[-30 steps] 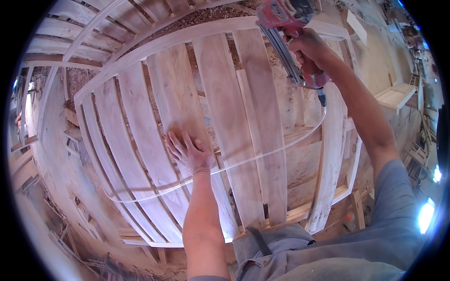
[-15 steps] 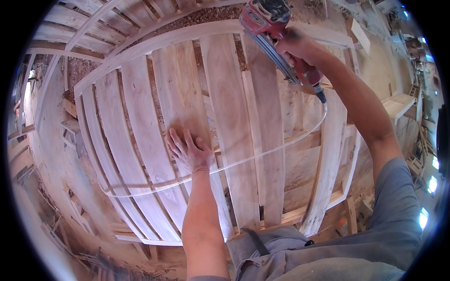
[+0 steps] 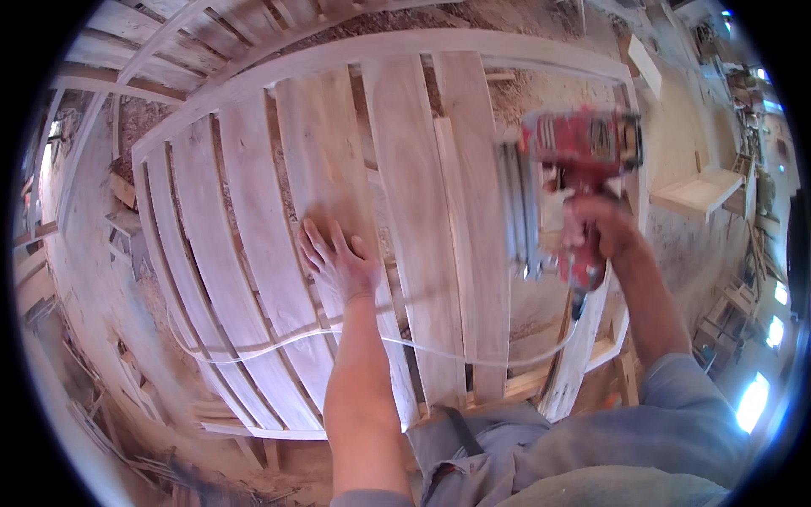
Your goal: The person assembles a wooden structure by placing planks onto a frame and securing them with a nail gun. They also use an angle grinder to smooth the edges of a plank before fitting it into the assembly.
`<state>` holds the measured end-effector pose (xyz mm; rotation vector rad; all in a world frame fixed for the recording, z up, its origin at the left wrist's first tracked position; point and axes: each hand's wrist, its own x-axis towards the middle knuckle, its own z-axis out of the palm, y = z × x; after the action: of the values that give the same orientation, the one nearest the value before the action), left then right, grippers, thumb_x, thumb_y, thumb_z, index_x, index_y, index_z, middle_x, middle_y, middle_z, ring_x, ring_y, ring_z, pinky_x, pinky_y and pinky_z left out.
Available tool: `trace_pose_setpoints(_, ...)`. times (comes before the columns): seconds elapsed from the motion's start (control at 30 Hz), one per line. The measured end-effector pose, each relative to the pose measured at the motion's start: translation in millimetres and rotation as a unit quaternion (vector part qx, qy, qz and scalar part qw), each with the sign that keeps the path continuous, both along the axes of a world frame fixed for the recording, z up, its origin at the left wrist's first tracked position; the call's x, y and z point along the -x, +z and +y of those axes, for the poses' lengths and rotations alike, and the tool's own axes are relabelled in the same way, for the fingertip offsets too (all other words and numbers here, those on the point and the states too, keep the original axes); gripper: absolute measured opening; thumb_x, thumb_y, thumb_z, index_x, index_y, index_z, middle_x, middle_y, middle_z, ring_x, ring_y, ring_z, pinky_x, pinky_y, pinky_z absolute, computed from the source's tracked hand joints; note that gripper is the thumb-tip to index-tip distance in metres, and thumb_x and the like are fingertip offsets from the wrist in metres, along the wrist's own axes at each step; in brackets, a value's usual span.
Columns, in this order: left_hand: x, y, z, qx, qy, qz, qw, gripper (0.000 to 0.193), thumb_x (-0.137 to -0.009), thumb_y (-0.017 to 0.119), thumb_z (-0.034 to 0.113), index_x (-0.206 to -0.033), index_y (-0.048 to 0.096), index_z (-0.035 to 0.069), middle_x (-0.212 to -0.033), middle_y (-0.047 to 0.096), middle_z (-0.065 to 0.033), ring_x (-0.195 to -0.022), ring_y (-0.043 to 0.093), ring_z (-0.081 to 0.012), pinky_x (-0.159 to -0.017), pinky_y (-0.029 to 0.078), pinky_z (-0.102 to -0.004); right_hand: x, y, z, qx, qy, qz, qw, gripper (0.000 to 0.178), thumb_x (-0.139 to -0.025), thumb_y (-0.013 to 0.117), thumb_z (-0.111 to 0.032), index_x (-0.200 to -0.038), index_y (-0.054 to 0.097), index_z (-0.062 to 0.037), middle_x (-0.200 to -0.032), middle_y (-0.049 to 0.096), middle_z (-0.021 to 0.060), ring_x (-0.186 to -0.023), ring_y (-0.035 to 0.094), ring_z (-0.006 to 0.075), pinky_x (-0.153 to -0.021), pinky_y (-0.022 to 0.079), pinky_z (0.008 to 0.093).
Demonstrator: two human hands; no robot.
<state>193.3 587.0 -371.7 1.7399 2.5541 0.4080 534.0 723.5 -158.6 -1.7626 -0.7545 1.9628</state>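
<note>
My right hand is wrapped round the grip of a red nail gun, held up over the right part of a slatted wooden frame. Motion smears the tool a little. From the base of its grip a clear air hose sags across the slats to the left. My left hand lies flat on a wide wooden slat near the middle, fingers spread, holding nothing. A narrow wood strip lies along one of the slats to its right.
Another slatted frame stands at the far left. On the right are a light wooden piece and stacked lumber. Gaps between the slats show sawdust-covered ground. Wood scraps litter the lower left.
My right hand has brought the nail gun from the far edge of the frame nearer and to the right, turning it. The hose hangs lower. My left hand stays on its slat.
</note>
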Motion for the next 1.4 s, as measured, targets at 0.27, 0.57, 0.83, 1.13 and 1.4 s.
trace_pose_setpoints(0.27,-2.6,-7.3,0.8,-0.022,-0.016,0.011,1.000,0.053,-0.087,0.060,0.025,-0.137,0.055,0.008,-0.159,0.027,-0.0211,-0.146,0.023,-0.0431,-0.115,0.022,-0.0584,38.6,-54.5,-202.4,0.290,-0.036,0.203,0.935,0.039,-0.076,0.062,0.001,-0.115,0.060,-0.0033,-0.063,0.052,0.0015,-0.049,0.049,0.0087,-0.044,0.040,0.0256)
trace_pose_setpoints(0.57,1.7,-32.0,-0.1,-0.028,0.010,0.052,0.998,0.053,-0.092,0.055,0.041,-0.138,0.057,0.015,-0.158,0.034,-0.0150,-0.145,0.028,-0.0359,-0.115,0.024,-0.0548,97.4,-148.6,-366.0,0.280,0.076,0.239,0.927,0.037,-0.075,0.065,-0.004,-0.112,0.064,-0.0005,-0.071,0.061,0.0069,-0.051,0.052,0.0108,-0.046,0.038,0.0284)
trace_pose_setpoints(0.83,32.1,-53.8,2.1,-0.011,-0.012,0.093,0.996,0.065,-0.092,0.057,0.050,-0.148,0.047,0.018,-0.158,0.033,-0.0157,-0.145,0.027,-0.0361,-0.116,0.022,-0.0572,21.0,-114.5,-416.4,-0.161,-0.062,-0.178,0.969,0.037,-0.078,0.062,-0.007,-0.114,0.064,0.0022,-0.103,0.069,0.0180,-0.095,0.068,0.0283,-0.084,0.053,0.0374)
trace_pose_setpoints(1.13,-60.3,-9.6,-7.2,0.074,-0.073,-0.253,0.962,0.084,-0.092,0.062,0.042,-0.151,0.028,-0.007,-0.152,0.032,-0.0339,-0.140,0.037,-0.0413,-0.115,0.035,-0.0440,-164.9,-133.2,-439.4,-0.119,0.146,-0.627,0.756,0.116,-0.066,0.081,-0.029,-0.159,0.013,-0.0115,-0.158,0.011,0.0327,-0.144,0.013,0.0550,-0.116,0.016,0.0629)
trace_pose_setpoints(1.4,-201.2,62.3,-35.2,0.175,-0.090,-0.150,0.969,0.077,-0.091,0.061,0.032,-0.147,0.031,-0.012,-0.140,0.046,-0.0364,-0.129,0.051,-0.0446,-0.110,0.041,-0.0451,-177.1,-141.7,-440.0,-0.108,0.118,-0.641,0.751,0.114,-0.066,0.083,-0.036,-0.158,0.019,-0.0177,-0.161,0.009,0.0261,-0.145,0.010,0.0526,-0.117,0.012,0.0640)
